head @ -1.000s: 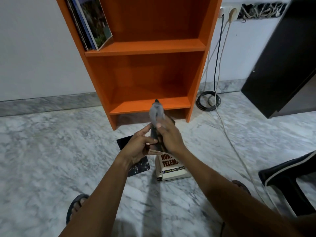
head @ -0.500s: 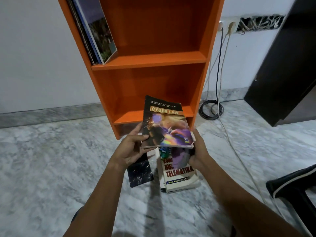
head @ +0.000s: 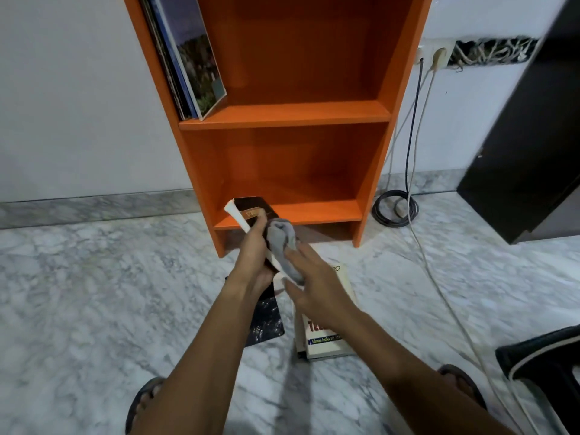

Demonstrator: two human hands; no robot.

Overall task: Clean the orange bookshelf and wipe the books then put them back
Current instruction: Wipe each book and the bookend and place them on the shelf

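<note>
While left hand point(head: 255, 259) grips book point(head: 251, 205), right hand point(head: 317, 296) presses cloth point(head: 281, 237)

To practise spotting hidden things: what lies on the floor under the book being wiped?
A white book with red lettering and a thin dark book lie on the marble floor. The right hand covers most of the white book's title; the left wrist hides part of the dark one.
</note>
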